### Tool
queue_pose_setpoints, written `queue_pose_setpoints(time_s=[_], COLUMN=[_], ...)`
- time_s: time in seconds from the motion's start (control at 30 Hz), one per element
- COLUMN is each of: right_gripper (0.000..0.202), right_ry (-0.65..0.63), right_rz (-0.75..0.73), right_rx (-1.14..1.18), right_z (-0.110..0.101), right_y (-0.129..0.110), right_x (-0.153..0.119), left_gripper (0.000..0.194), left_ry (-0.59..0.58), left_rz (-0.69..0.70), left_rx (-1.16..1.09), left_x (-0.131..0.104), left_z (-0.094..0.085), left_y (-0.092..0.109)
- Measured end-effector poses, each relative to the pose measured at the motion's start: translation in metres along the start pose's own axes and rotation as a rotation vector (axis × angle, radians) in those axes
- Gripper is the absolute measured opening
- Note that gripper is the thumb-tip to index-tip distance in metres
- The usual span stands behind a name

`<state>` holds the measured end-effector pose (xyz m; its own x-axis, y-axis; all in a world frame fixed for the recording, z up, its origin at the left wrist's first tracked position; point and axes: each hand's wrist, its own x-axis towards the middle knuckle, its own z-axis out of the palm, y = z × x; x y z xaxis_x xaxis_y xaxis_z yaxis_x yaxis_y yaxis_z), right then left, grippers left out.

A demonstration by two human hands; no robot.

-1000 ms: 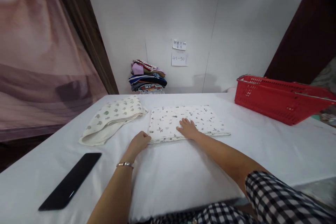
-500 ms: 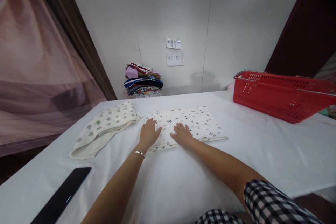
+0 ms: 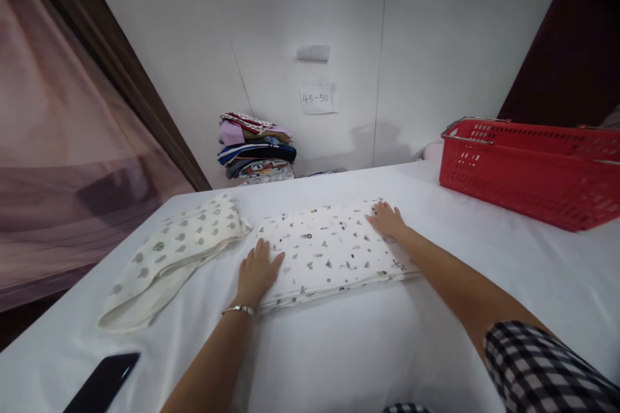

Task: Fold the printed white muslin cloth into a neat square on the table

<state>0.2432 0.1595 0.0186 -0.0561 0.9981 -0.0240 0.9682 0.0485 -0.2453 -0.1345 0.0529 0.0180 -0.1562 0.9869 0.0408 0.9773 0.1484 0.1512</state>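
A white cloth (image 3: 324, 248) with small grey and dark prints lies folded in layers on the white-covered table (image 3: 339, 355). My left hand (image 3: 258, 274), with a bracelet at the wrist, rests flat over its left edge, fingers apart. On the cloth's far right corner lies my right hand (image 3: 386, 219), palm down with fingers spread. Left of my left hand is a second white cloth (image 3: 179, 242) with grey and green round prints, loosely folded, its near end curled over.
A red plastic basket (image 3: 513, 174) stands at the back right. Folded clothes (image 3: 256, 148) are piled beyond the far edge, against the wall. A dark flat phone-like object (image 3: 104, 384) lies at the near left. Paper signs (image 3: 317, 99) hang on the wall.
My right hand has slid from the middle of the printed cloth to its far right corner. My left hand stays at the left edge. The view has shifted slightly.
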Motion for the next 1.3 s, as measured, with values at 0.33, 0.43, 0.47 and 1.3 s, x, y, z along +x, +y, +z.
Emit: queue_pose_setpoints(time_s=[0.33, 0.43, 0.47, 1.3], right_gripper=[0.046, 0.042, 0.041, 0.038], right_ry=[0.089, 0.071, 0.055, 0.019], right_rz=[0.18, 0.256, 0.271, 0.058], right_rx=[0.37, 0.465, 0.49, 0.501], right_z=[-0.01, -0.021, -0.023, -0.019], right_y=[0.052, 0.066, 0.068, 0.088], right_x=[0.031, 0.04, 0.043, 0.099], left_gripper=[0.065, 0.064, 0.064, 0.064], left_ry=[0.004, 0.012, 0.017, 0.013], left_rz=[0.02, 0.003, 0.006, -0.058], left_rx=[0.086, 0.095, 0.099, 0.041], left_x=[0.002, 0.002, 0.002, 0.004], left_z=[0.001, 0.0, 0.0, 0.006], left_y=[-0.002, -0.001, -0.001, -0.006])
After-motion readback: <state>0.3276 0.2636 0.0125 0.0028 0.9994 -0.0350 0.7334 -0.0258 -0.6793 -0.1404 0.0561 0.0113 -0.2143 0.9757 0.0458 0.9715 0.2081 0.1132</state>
